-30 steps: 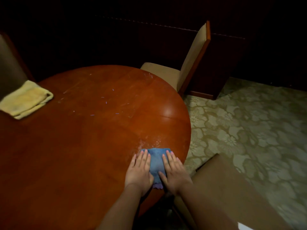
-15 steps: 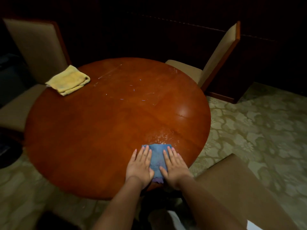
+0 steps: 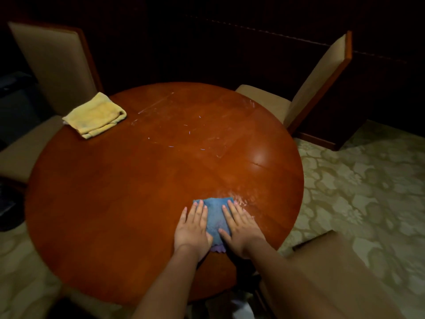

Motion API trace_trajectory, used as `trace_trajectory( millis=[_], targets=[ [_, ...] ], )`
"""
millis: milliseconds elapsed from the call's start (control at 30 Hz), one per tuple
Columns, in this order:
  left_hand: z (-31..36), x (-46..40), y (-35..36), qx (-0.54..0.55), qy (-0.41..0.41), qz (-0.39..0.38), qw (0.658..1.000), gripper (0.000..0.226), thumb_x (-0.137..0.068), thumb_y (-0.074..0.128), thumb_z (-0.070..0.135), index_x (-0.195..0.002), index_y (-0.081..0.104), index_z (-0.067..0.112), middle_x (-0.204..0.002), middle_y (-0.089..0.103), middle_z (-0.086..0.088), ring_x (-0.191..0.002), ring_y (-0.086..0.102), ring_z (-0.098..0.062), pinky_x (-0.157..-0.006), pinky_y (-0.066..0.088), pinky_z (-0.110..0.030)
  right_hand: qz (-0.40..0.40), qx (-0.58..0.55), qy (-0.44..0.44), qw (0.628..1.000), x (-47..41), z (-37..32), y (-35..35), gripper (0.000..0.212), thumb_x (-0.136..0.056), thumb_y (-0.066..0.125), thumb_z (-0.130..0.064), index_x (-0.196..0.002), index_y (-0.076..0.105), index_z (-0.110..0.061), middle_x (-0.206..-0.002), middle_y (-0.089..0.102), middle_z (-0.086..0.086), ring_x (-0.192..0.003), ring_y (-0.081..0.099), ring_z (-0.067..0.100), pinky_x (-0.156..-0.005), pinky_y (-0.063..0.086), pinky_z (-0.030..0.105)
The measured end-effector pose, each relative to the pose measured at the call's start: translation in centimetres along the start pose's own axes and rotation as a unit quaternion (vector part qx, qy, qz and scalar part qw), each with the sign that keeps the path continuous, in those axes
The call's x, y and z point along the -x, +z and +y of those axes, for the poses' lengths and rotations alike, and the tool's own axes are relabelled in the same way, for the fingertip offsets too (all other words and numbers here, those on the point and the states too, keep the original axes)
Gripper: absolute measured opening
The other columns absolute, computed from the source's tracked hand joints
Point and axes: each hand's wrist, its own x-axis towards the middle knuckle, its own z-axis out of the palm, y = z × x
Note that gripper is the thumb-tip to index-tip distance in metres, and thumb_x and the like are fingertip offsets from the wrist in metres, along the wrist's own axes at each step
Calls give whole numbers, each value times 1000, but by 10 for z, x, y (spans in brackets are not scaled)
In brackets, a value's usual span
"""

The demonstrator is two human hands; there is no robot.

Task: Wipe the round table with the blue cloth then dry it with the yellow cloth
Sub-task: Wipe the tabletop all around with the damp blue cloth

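On round table (image 3: 115, 203), both flat hands on blue cloth (image 3: 215, 215)

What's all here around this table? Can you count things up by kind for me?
Round table: 1
Cloths: 2, blue cloth under both hands, yellow cloth folded at the far edge
Chairs: 3, far left, far right, near right
Total: 6
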Motion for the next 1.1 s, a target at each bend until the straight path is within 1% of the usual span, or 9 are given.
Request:
trace_trajectory(
  millis=[67,167,300,367,500,733,900,967,1100],
  targets=[
    [-4,-17,-7,1,-12,-4,1000,68,-99,17,37,-148,-17,5,-157,-22,-9,-144,-21,-23,-117,-9,-42,7,-2,-12,1000,-19,6,-8,106,-60,-24,-71,-150,-13,-16,-149,-29,-2,-143,-20,17,-109,-17,28],
    [-10,-47,-18,5,-24,-3,1000,68,-99,17,38,-148,-18,5,-156,-22,-10,-144,-20,-23,-118,-8,-42,13,-8,-22,1000,-49,14,-22,122,-51,-37,-79,-151,-8,-14,-142,-30,0,-144,-16,22,-107,-19,29],
    [-17,-96,-35,7,-46,-5,999,69,-99,17,39,-148,-18,6,-157,-22,-9,-144,-20,-23,-117,-8,-42,14,-9,-15,1000,-96,32,-41,102,-60,-20,-65,-150,-12,-19,-145,-30,-6,-141,-23,11,-110,-15,27],
    [-20,-121,-45,6,-52,-11,999,69,-99,16,40,-148,-18,6,-156,-22,-9,-144,-20,-23,-117,-8,-42,9,0,-19,1000,-122,42,-51,100,-60,-21,-63,-150,-14,-19,-147,-29,-5,-138,-26,9,-112,-16,29],
    [-33,-174,-64,13,-59,-6,998,70,-98,18,39,-149,-16,7,-157,-21,-9,-145,-19,-23,-117,-8,-41,15,1,-24,1000,-172,60,-73,100,-60,-21,-62,-149,-15,-18,-146,-30,-4,-143,-21,14,-113,-14,29],
    [-59,-253,-89,25,-98,-14,995,70,-97,19,38,-149,-15,7,-157,-20,-8,-145,-18,-22,-118,-6,-41,28,21,-52,998,-261,78,-106,95,-67,-17,-61,-150,-13,-17,-157,-20,2,-144,-19,15,-113,-14,29],
    [-66,-267,-94,32,-111,-20,993,69,-97,18,38,-149,-15,7,-157,-20,-9,-145,-17,-22,-118,-6,-41,31,39,-61,997,-281,79,-110,98,-63,-20,-60,-151,-12,-17,-157,-19,2,-144,-18,15,-114,-12,30],
    [-62,-259,-95,37,-114,-32,992,69,-97,17,39,-149,-15,6,-157,-19,-9,-145,-17,-23,-118,-6,-42,23,42,-63,997,-274,78,-111,95,-67,-18,-60,-151,-11,-16,-157,-19,3,-144,-18,16,-114,-11,30],
    [-45,-220,-85,60,-117,-30,991,71,-97,18,40,-149,-16,6,-157,-21,-10,-145,-19,-23,-118,-5,-41,20,47,-65,997,-234,73,-99,99,-60,-24,-59,-149,-15,-16,-157,-21,4,-144,-19,16,-113,-13,31]
  ],
)
